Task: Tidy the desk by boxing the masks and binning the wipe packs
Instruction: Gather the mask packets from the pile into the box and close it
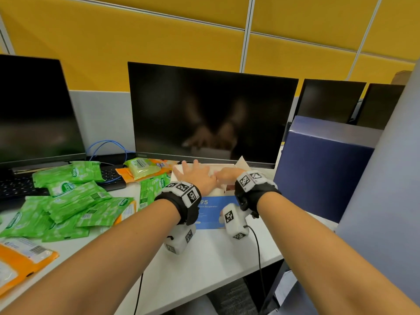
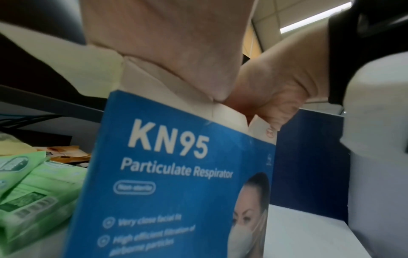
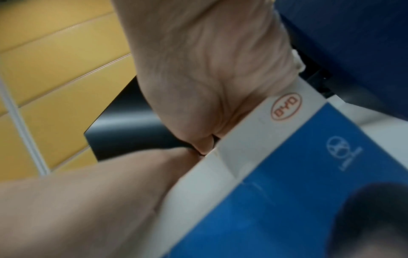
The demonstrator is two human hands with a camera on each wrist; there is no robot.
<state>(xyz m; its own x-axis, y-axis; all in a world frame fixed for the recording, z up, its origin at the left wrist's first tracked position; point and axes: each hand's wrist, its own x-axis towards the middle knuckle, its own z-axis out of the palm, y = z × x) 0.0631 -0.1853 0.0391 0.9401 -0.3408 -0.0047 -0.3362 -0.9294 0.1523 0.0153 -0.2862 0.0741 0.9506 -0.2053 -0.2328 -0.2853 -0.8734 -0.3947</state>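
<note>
On the white desk (image 1: 204,258), just in front of the middle monitor (image 1: 211,110), a blue mask box (image 2: 176,174) marked KN95 is seen standing with its top flaps up. The left hand (image 1: 196,176) is laid flat over the box's open top, fingers straight and spread, the palm pressing on the white flap (image 2: 103,68) beneath it. The right hand (image 1: 227,175) is placed just beside it at the box's right end, the two hands touching; its fingers are curled down into the opening, and from the right wrist view they appear to be closed around the edge of a white flap printed with a red oval logo (image 3: 286,107), though the fingertips themselves are hidden and what lies inside the box cannot be told. Green wipe packs (image 1: 68,201) are heaped on the desk to the left, partly over a black keyboard (image 1: 18,187), with one pack lying just beside the box. Orange packs (image 1: 20,262) are seen at the near left edge and behind the heap near the monitor foot. A dark blue bin (image 1: 322,169) is set on the right, near the box but apart from it.
</note>
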